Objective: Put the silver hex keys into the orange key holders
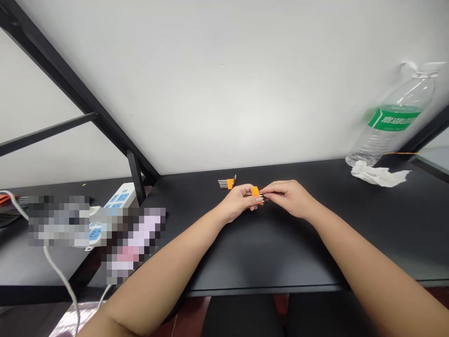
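Just above the black table, my left hand (240,202) is closed round an orange holder (256,191) with metal hex keys in it. My right hand (290,196) pinches the metal keys at the right side of that holder, its fingertips close to those of my left hand. Behind my left hand, a second orange holder (230,183) with several metal keys lies on the table, touched by neither hand.
On the black table (351,234), a crumpled white tissue (380,175) lies at the right by a large clear bottle (394,117) with a green label. At the left are a white power strip (117,201), cables and blurred items. A white wall stands behind.
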Demonstrator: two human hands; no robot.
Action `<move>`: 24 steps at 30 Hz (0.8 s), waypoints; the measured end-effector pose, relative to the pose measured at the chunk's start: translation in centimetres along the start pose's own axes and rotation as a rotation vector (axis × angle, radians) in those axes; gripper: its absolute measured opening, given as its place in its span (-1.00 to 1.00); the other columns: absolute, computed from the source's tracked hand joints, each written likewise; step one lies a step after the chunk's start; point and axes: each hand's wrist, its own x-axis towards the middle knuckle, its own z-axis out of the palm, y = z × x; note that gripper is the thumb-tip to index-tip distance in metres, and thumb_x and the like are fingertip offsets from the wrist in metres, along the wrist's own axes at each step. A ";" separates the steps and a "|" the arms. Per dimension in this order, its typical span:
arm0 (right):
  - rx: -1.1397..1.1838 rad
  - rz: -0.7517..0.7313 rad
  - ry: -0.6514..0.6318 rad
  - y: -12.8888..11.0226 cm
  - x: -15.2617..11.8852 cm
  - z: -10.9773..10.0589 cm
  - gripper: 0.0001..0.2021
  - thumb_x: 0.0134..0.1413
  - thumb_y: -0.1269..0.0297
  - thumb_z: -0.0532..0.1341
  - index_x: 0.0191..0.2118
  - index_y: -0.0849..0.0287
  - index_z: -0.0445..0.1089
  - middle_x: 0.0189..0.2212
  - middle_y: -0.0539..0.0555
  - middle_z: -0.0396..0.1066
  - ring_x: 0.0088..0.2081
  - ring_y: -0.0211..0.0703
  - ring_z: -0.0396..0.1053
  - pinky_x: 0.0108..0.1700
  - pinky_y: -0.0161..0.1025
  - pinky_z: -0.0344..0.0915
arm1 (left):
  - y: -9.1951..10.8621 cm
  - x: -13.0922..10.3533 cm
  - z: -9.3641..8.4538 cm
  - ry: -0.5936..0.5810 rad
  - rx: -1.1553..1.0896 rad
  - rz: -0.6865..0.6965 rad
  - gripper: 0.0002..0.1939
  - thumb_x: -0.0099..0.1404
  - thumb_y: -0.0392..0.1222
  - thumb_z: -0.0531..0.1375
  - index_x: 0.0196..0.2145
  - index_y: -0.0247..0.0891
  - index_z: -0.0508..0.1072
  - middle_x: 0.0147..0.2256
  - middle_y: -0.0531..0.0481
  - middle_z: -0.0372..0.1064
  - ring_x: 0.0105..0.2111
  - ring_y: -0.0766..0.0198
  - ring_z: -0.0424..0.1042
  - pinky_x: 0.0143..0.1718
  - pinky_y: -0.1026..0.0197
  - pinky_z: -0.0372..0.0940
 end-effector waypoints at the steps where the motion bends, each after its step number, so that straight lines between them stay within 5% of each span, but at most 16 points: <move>1: -0.007 -0.006 0.011 0.1 0.0 0.3 -0.78 0.25 0.31 0.18 -0.17 0.03 0.61 -0.22 0.01 0.60 -0.21 -0.13 0.54 -0.12 -0.20 0.43 | 0.0 0.0 0.0 0.004 -0.019 0.000 -0.67 0.15 -0.13 0.43 -0.31 -0.31 0.37 -0.40 0.02 0.45 -0.52 0.44 0.32 -0.43 0.30 0.19; 7: -0.131 0.181 0.286 0.7 0.0 -1.0 -0.82 0.20 0.19 0.23 -0.20 0.07 0.58 -0.31 0.02 0.60 -0.37 -0.12 0.54 -0.26 -0.19 0.43 | 0.1 0.1 -0.1 0.047 -0.059 0.039 -0.64 0.14 -0.14 0.43 -0.30 -0.27 0.31 -0.37 0.05 0.45 -0.52 0.42 0.38 -0.37 0.25 0.28; 10: -0.383 0.267 0.211 1.7 -0.3 -3.4 -0.86 0.12 0.27 0.22 -0.38 0.08 0.54 -0.44 0.02 0.56 -0.43 -0.11 0.49 -0.41 -0.23 0.31 | 0.0 0.2 -0.4 0.104 -0.008 0.074 -0.64 0.11 -0.14 0.45 -0.33 -0.28 0.34 -0.34 0.01 0.49 -0.48 0.38 0.43 -0.32 0.22 0.34; 13: -0.477 0.319 -0.022 2.9 -0.7 -4.6 -0.89 -0.03 0.36 0.28 -0.51 0.08 0.51 -0.53 0.02 0.51 -0.54 -0.18 0.41 -0.52 -0.28 0.20 | -0.1 0.4 -0.5 0.151 0.014 0.122 -0.64 0.09 -0.14 0.46 -0.35 -0.30 0.36 -0.35 -0.01 0.51 -0.47 0.34 0.47 -0.28 0.19 0.38; 20: -0.493 0.297 -0.205 3.0 -1.3 -2.7 -0.78 -0.19 0.53 0.30 -0.66 0.10 0.36 -0.65 -0.01 0.37 -0.74 -0.32 0.16 -0.67 -0.31 -0.03 | 0.1 0.4 -0.3 0.257 0.015 0.160 -0.64 0.05 -0.13 0.48 -0.35 -0.30 0.40 -0.38 -0.01 0.53 -0.47 0.30 0.52 -0.27 0.16 0.42; 24: -0.447 0.300 -0.181 1.6 -1.1 -2.0 -0.82 -0.18 0.53 0.27 -0.60 0.10 0.36 -0.57 0.01 0.41 -0.65 -0.26 0.26 -0.62 -0.29 0.07 | 0.1 0.4 -0.3 0.266 0.001 0.173 -0.63 0.03 -0.14 0.49 -0.37 -0.31 0.39 -0.36 -0.05 0.56 -0.37 0.21 0.58 -0.17 0.10 0.44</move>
